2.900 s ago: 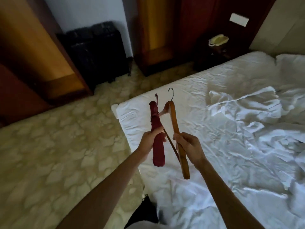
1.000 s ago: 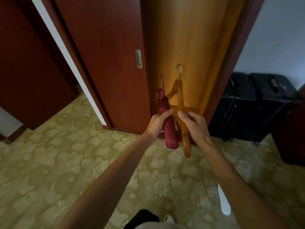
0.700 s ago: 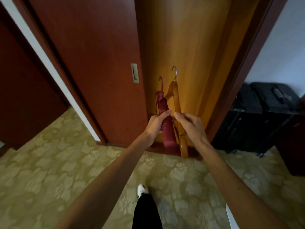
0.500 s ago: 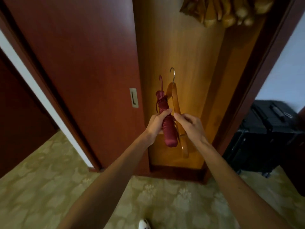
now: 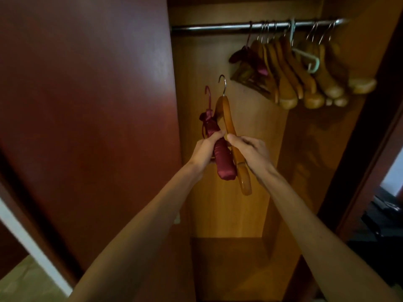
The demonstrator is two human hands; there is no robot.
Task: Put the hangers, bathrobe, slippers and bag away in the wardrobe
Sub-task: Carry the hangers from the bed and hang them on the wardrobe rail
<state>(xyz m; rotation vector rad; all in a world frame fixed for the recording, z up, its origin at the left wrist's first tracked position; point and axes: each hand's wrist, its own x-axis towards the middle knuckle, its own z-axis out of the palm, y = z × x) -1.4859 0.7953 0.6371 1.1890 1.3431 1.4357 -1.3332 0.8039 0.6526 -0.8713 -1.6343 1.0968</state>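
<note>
I stand facing the open wardrobe point(image 5: 218, 203). My left hand point(image 5: 205, 152) grips a padded dark-red satin hanger point(image 5: 222, 160), hook up. My right hand point(image 5: 248, 152) grips a wooden hanger point(image 5: 229, 125) with a metal hook, held edge-on beside the red one. Both hangers are raised in front of the wardrobe's back panel, below and left of the metal rail point(image 5: 218, 27). Several wooden hangers point(image 5: 290, 73), one red padded hanger point(image 5: 248, 57) and one white hanger point(image 5: 309, 59) hang on the rail at its right half.
The dark-red sliding wardrobe door point(image 5: 87, 105) fills the left. A wooden shelf or ledge point(image 5: 226, 253) sits low inside the wardrobe. A black suitcase point(image 5: 383, 219) stands at the far right. Patterned floor point(image 5: 21, 282) shows at the bottom left.
I turned from the bed to the wardrobe and stepped closer. My view tilted up, so the rail with its hangers came into sight. Both hands kept their hangers and rose.
</note>
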